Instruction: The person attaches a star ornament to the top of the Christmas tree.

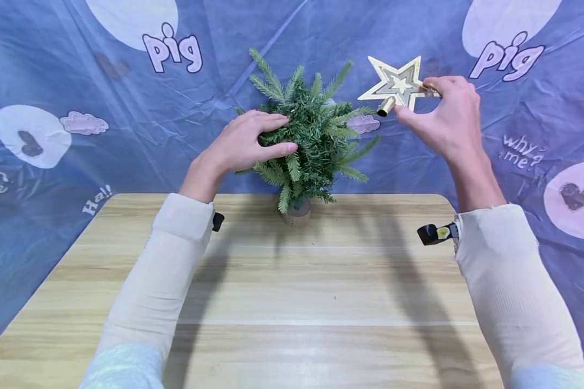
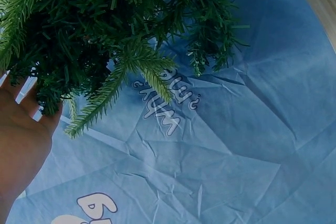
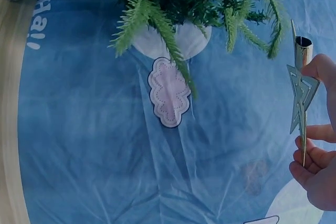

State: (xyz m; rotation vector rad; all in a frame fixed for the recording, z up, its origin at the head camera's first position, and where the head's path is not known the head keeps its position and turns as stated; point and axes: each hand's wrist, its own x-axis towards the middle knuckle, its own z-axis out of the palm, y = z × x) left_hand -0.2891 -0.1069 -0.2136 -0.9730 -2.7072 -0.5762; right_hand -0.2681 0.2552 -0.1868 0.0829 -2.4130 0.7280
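Observation:
A small artificial Christmas tree (image 1: 316,129) with green branches stands in a round base (image 1: 298,213) at the back of the table. My left hand (image 1: 243,141) rests against its left side, thumb and fingers spread over the branches. The left wrist view shows that hand (image 2: 23,140) with its fingertips partly hidden behind the needles. Up and to the right of the tree, my right hand (image 1: 450,116) pinches a gold star tree topper (image 1: 400,84) by its right points. A hollow tube sticks out at the star's lower side, its mouth visible in the right wrist view. Star and tree are apart.
The wooden table (image 1: 292,292) reaches from the tree toward the person. Behind it hangs a wrinkled blue cloth (image 1: 214,32) printed with words and pale shapes. A black wrist strap (image 1: 435,234) shows at the right sleeve.

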